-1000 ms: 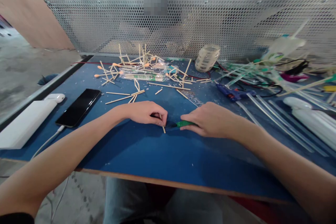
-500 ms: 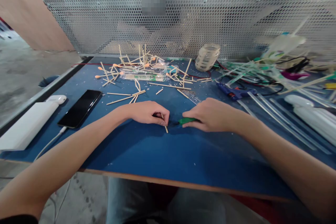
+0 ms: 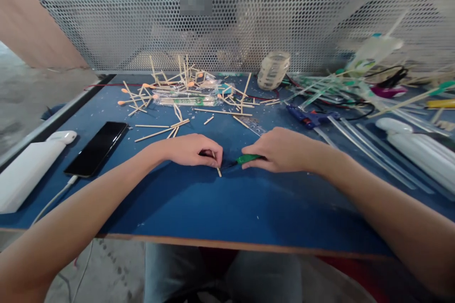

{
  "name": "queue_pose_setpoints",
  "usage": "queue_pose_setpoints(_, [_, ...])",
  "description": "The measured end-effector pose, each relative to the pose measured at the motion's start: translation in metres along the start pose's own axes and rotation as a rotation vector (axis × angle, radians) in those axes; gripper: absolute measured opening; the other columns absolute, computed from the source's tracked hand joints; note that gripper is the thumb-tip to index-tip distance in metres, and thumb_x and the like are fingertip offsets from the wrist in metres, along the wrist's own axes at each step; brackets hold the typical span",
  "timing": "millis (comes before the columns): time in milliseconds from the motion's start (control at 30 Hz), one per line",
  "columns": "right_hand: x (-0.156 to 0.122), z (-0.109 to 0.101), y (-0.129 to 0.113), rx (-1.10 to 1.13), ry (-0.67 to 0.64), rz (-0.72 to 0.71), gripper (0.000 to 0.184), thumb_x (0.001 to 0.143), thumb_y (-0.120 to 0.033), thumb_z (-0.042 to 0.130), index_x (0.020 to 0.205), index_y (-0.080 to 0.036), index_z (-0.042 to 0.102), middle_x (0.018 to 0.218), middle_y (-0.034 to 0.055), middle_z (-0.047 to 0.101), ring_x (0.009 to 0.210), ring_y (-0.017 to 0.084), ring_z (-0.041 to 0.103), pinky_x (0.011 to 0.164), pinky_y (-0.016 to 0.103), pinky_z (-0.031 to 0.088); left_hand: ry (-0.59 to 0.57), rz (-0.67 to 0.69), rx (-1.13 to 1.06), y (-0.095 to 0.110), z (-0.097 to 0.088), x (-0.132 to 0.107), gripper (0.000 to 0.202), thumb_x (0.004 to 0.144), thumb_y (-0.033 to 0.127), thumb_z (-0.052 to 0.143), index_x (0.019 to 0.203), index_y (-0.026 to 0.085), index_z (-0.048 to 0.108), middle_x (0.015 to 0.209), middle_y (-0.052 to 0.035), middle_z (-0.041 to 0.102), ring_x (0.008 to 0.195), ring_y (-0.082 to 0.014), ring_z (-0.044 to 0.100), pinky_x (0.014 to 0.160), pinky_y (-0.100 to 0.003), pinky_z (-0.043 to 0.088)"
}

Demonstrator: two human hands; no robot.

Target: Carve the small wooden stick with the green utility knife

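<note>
My left hand [image 3: 199,150] is closed in a pinch on a thin wooden stick [image 3: 219,172], whose pale end sticks out below the fingertips near the tabletop. My right hand [image 3: 275,151] wraps round a green-handled tool [image 3: 248,158] with a dark, narrow tip. That tip points left and reaches close to the stick; whether it touches is too blurred to tell. Just beyond my right hand a clear ruler [image 3: 256,128] lies flat, partly hidden by the hand. Beyond my left hand lie several loose sticks [image 3: 159,131] on the blue table [image 3: 199,208].
Stick structures with orange tips [image 3: 138,99] stand at the back before a perforated metal screen [image 3: 142,23]. A jar-like stick holder [image 3: 273,71] is behind. A blue glue gun [image 3: 311,117] and clear glue sticks [image 3: 377,156] lie right. A phone [image 3: 97,149] and white box [image 3: 28,170] lie left.
The whole view has shifted slightly, so the table's contents appear farther left. Both hands keep their grips, with the stick and the green-handled tool still close together.
</note>
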State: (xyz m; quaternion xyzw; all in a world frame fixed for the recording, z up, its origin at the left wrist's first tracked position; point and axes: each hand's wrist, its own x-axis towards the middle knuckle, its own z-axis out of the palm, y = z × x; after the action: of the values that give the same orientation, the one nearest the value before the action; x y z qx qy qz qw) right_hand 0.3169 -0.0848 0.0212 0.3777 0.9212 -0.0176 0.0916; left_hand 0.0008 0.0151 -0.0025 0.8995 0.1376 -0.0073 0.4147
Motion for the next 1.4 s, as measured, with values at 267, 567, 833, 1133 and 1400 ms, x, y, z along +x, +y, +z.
queue_pose_setpoints(267, [0.002,-0.006,-0.004,-0.021,-0.033,0.029,0.049,0.135,-0.058,0.06,0.111,-0.025,0.086,0.081,0.0064,0.082,0.07,0.024,0.069,0.069,0.039,0.019,-0.005,-0.001,0.007,0.001,0.0,0.001,0.017,0.121,0.036,0.082,0.112,0.025,0.09,0.115,-0.0044,0.096,0.098,-0.0181,0.084,0.089,-0.027,0.056])
queue_pose_setpoints(567, [0.0,-0.007,-0.007,0.018,-0.077,0.037,0.043,0.135,-0.053,0.063,0.116,-0.024,0.088,0.086,0.0071,0.085,0.074,0.026,0.073,0.068,0.04,0.023,-0.003,-0.001,0.039,0.003,0.001,0.001,0.013,0.121,0.031,0.081,0.113,0.025,0.089,0.118,-0.0032,0.097,0.101,-0.0175,0.085,0.091,-0.027,0.055])
queue_pose_setpoints(833, [0.0,-0.001,-0.005,0.061,-0.054,0.024,0.046,0.137,-0.055,0.06,0.12,-0.024,0.09,0.089,0.0072,0.088,0.072,0.023,0.071,0.068,0.04,0.026,0.016,0.014,0.063,0.002,0.002,0.002,0.012,0.122,0.03,0.083,0.113,0.026,0.09,0.119,-0.0036,0.096,0.103,-0.0182,0.086,0.091,-0.026,0.055])
queue_pose_setpoints(1133, [-0.003,0.012,0.005,0.097,-0.02,0.008,0.05,0.136,-0.064,0.054,0.122,-0.032,0.09,0.086,0.0037,0.086,0.072,0.028,0.073,0.068,0.043,0.03,0.051,0.052,0.076,0.002,0.004,0.001,0.016,0.124,0.032,0.083,0.115,0.026,0.095,0.113,-0.005,0.092,0.103,-0.0199,0.085,0.096,-0.028,0.058])
queue_pose_setpoints(1400, [-0.012,0.01,0.005,0.129,0.0,0.034,0.052,0.134,-0.068,0.054,0.114,-0.032,0.086,0.082,0.0034,0.083,0.069,0.028,0.07,0.069,0.045,0.028,0.117,0.105,0.099,0.003,0.008,-0.002,0.016,0.124,0.031,0.084,0.116,0.027,0.098,0.109,-0.0045,0.086,0.093,-0.0179,0.078,0.091,-0.029,0.054])
